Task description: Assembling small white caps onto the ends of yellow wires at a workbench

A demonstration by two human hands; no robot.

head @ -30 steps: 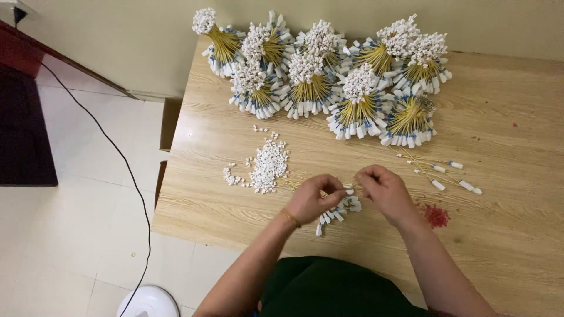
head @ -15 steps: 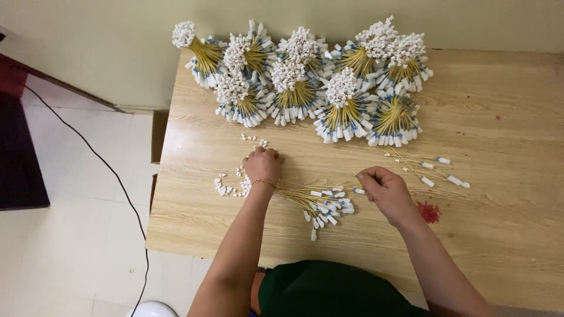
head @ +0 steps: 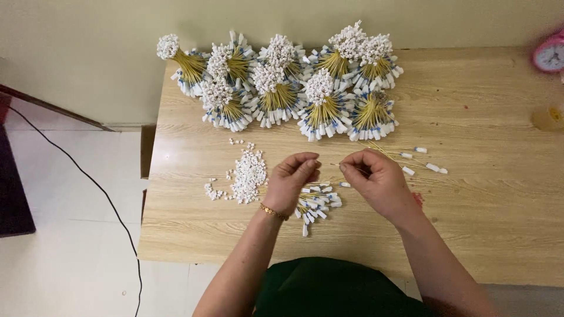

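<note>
Fingers of the left hand and right hand pinch together on a thin yellow stick (barely visible) spanning between them; loose sticks lie on the desk just below, white beads left.

The scene is lit evenly and softly from above; only faint shadows are cast beneath the hands on the wooden table. No glare is seen. Slight softness is noted at the far-right edge.
</note>
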